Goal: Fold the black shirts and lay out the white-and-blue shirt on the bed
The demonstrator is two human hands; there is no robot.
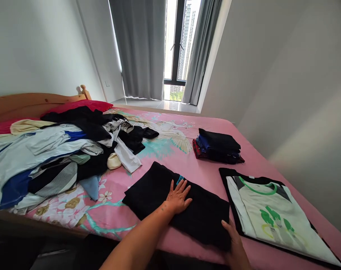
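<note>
A folded black garment [207, 206] lies on the bed in front of me, with a small teal printed patch [180, 180] near its far edge. My left hand [178, 197] rests flat on top of it, fingers spread, just below the patch. At the garment's near right corner, my right hand [234, 242] grips the edge, thumb on the cloth and the other fingers partly hidden. Right of that hand, a white T-shirt [280, 210] with a green collar and green print lies folded flat on top of black clothing.
Beyond the garment stands a neat stack of folded dark clothes [218, 146]. A large loose heap of clothes [60, 150] covers the left side of the bed. Pink floral bedding [165, 146] lies under everything. A wooden headboard [41, 99] is at left, a wall [300, 93] at right.
</note>
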